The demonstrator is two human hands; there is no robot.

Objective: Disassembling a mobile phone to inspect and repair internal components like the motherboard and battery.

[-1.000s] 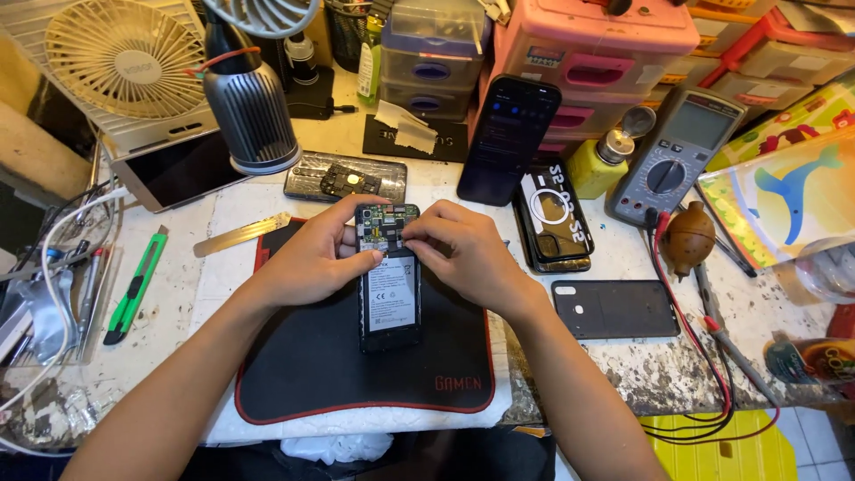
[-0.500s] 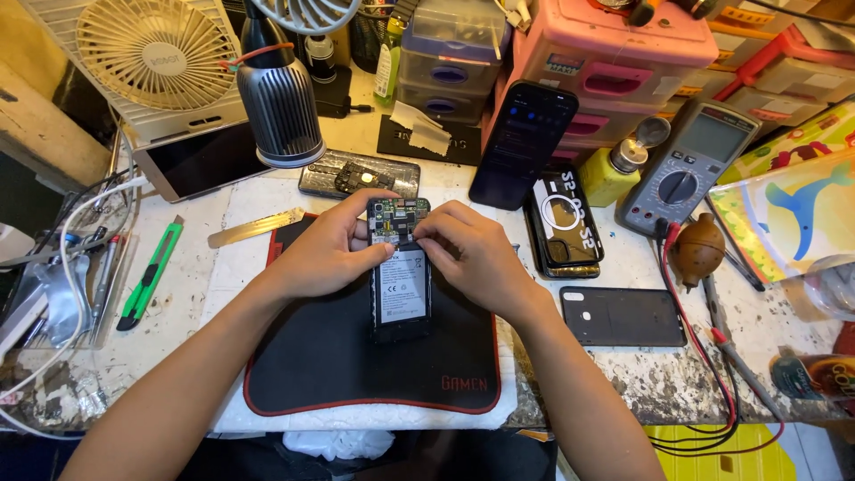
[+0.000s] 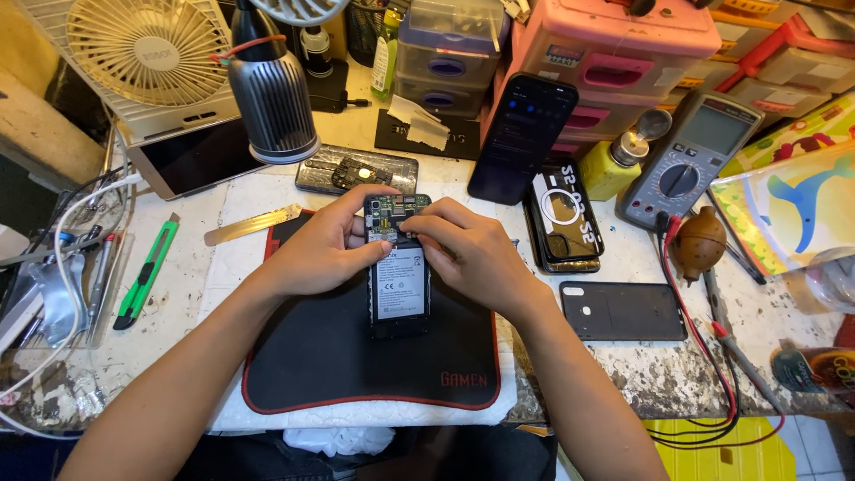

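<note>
Pinching glossy opened phone (image 3: 398, 283) (flat slab)

- A phone repair workshop.
- Multimeter (image 3: 688, 158), opened phone (image 3: 398, 264) and loose back cover (image 3: 622, 311) on a stained bench (image 3: 659, 374).
- Stacked parts drawers (image 3: 614, 53) behind.

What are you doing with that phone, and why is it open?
A person has an opened phone lying on a black mat. Its back is off, so the battery and green circuit board show. The left hand steadies its side while the right hand presses fingertips at the top, near the board. A black back cover lies to the right, and a meter, another phone and a green knife sit around.
</note>
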